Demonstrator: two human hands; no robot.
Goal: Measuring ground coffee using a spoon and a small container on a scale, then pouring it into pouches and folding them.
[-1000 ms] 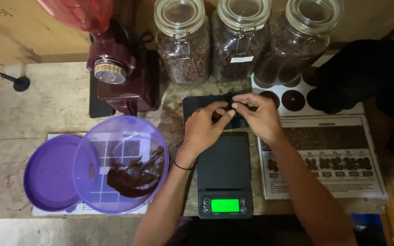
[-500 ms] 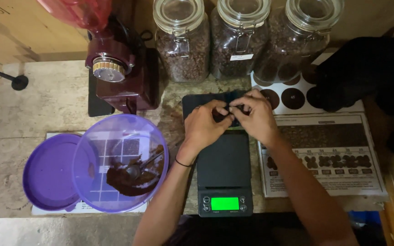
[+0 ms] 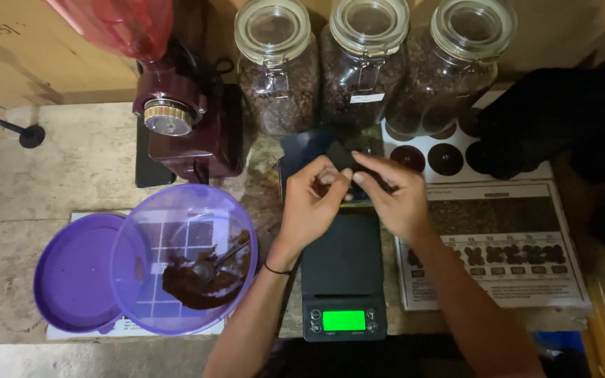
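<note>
Both my hands meet over the far end of a black digital scale [image 3: 341, 259] whose green display is lit. My left hand [image 3: 311, 204] and my right hand [image 3: 393, 196] pinch the edge of a small black bag [image 3: 344, 157] with thumbs and fingertips, which almost touch. My fingers hide most of the bag, so I cannot tell what is in it. A thin dark band circles my left wrist.
A clear purple tub [image 3: 176, 203] holding ground coffee and a spoon stands left of the scale, its purple lid [image 3: 78, 273] beside it. Behind are a maroon grinder [image 3: 187, 129] and three glass jars of beans [image 3: 278, 70]. A printed bean chart [image 3: 498, 245] and black cloth [image 3: 547, 126] lie right.
My fingertips have drawn closer together on the bag and both hands have shifted slightly towards me. The rest of the bench is unchanged.
</note>
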